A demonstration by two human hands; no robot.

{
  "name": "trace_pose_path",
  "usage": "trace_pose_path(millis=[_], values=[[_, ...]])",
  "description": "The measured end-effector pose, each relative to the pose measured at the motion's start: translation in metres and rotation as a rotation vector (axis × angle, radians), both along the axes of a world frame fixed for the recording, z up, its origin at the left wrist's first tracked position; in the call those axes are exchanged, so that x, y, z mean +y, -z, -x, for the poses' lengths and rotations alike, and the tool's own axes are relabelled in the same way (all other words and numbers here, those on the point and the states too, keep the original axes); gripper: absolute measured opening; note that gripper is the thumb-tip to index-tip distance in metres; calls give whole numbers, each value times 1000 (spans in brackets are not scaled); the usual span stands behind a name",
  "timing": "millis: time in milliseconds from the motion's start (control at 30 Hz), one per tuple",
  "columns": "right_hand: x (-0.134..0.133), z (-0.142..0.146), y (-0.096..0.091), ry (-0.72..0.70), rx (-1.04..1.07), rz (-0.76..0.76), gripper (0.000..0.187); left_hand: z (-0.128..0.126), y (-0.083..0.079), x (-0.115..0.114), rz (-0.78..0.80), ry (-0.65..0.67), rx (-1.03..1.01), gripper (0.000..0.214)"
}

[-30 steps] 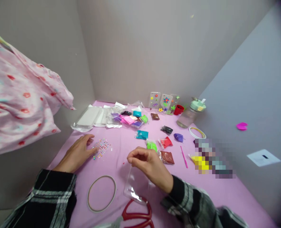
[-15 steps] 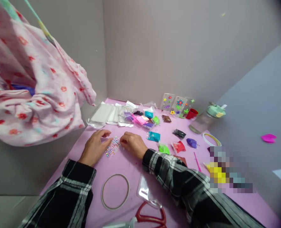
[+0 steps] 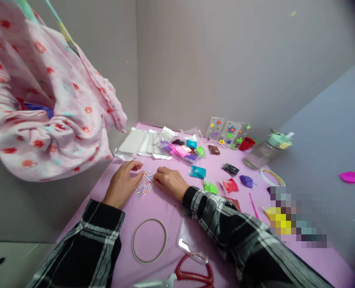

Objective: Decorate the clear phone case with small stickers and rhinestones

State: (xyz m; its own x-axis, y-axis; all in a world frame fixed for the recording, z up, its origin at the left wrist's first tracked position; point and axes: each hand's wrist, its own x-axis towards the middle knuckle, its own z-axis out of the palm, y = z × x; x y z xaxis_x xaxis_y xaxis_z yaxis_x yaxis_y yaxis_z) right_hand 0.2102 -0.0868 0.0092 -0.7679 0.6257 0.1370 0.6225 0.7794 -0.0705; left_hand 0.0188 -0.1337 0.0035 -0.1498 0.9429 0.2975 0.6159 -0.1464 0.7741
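A small sheet of coloured gem stickers (image 3: 145,183) lies on the pink table (image 3: 162,208). My left hand (image 3: 123,183) rests flat on the table at the sheet's left edge, fingers spread and touching it. My right hand (image 3: 170,182) sits at the sheet's right edge with its fingers curled in a pinch against the gems; what it holds, if anything, is too small to see. A clear phone case (image 3: 187,239) lies near the front, partly under my right sleeve.
Red-handled scissors (image 3: 192,275) and a thin ring (image 3: 149,240) lie near the front edge. Coloured clay packets (image 3: 197,172), clear bags (image 3: 135,143), decorated phone cases (image 3: 227,133), a red cup (image 3: 247,143) and a bottle (image 3: 265,149) fill the back. Pink floral cloth (image 3: 45,100) hangs at left.
My right hand left the clear phone case and moved left to the gem sheet. The view shifted to the left. My left hand stayed at the sheet.
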Motion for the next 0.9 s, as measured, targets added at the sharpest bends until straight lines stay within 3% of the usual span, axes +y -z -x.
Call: trace_pose_path(millis=[433,900], values=[[6,-8,8,-187,-48,-117,13,2,6,2,5,-7,-36,25],[7,-13,6,-266,-51,-92,18,3,4,2,10,-8,-43,26]])
